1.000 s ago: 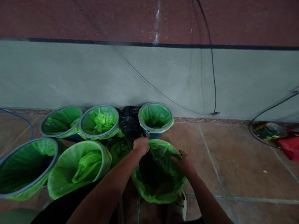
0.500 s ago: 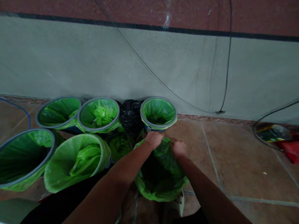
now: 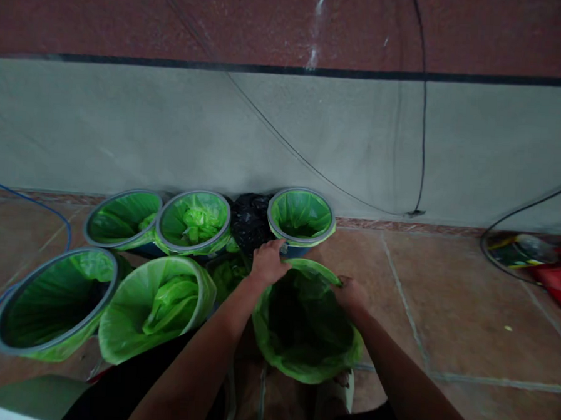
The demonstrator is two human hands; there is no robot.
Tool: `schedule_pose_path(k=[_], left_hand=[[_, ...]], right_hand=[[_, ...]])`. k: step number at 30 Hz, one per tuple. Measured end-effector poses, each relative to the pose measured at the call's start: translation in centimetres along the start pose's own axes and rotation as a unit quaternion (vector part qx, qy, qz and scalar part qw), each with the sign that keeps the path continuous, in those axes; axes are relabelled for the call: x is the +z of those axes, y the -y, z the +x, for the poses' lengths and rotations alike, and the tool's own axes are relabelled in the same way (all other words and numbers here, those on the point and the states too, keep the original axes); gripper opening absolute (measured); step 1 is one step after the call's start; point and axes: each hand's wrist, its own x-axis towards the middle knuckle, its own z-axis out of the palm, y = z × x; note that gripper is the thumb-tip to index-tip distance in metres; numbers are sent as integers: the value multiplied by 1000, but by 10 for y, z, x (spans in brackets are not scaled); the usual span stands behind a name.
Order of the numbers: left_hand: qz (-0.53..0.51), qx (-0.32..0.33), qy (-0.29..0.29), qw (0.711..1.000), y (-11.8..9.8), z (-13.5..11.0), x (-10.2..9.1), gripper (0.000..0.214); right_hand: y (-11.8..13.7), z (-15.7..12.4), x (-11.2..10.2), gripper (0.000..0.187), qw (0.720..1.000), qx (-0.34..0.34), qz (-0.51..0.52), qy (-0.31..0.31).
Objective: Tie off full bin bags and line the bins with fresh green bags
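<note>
A bin lined with a green plastic bag (image 3: 307, 362) stands between my feet, its mouth tilted toward me and dark inside. At the far left of its rim, my left hand (image 3: 269, 263) is closed on the bag's folded edge, with the fingers on the outside. My right hand (image 3: 351, 295) pinches the same edge at the far right. Just beyond my left hand stands a smaller lined bin (image 3: 332, 222) with a grey ring around its rim. A black plastic bag (image 3: 250, 220) sits left of that bin.
Several green-lined bins stand on the left, including a front bin (image 3: 107, 332) without a visible ring. A blue cable (image 3: 50, 207) lies at far left. On the right are a black cable (image 3: 483, 246) and a red object (image 3: 559, 281) by the wall (image 3: 172, 129).
My hands have moved apart along the bag's rim, the left one leftward and the right one rightward. The bin's mouth is spread wider. The view has shifted slightly.
</note>
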Motion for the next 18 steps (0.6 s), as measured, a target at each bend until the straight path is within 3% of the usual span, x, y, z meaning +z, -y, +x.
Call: schedule_pose_path(k=[3, 6, 8, 10, 13, 16, 18], left_hand=[[-75, -80, -8, 994, 18, -2, -8, 59], [-100, -94, -4, 990, 26, -1, -7, 44], [-87, -89, 0, 992, 24, 1, -4, 36], [-59, -89, 7, 994, 18, 3, -1, 33], [-16, -77, 11, 997, 9, 4, 5, 37], [5, -47, 24, 999, 2, 0, 11, 34], [12, -36, 39, 999, 1, -4, 15, 34]], right_hand=[[-9, -32, 16, 30, 998, 56, 17, -4], [-11, -59, 26, 36, 997, 70, 40, -6], [-7, -67, 25, 50, 995, 62, 53, -48], [3, -61, 15, 61, 989, 39, 76, -117], [26, -35, -7, 45, 976, -68, 124, -167], [51, -4, -23, 34, 965, -187, 143, -116], [61, 11, -23, 31, 963, -213, 149, -74]])
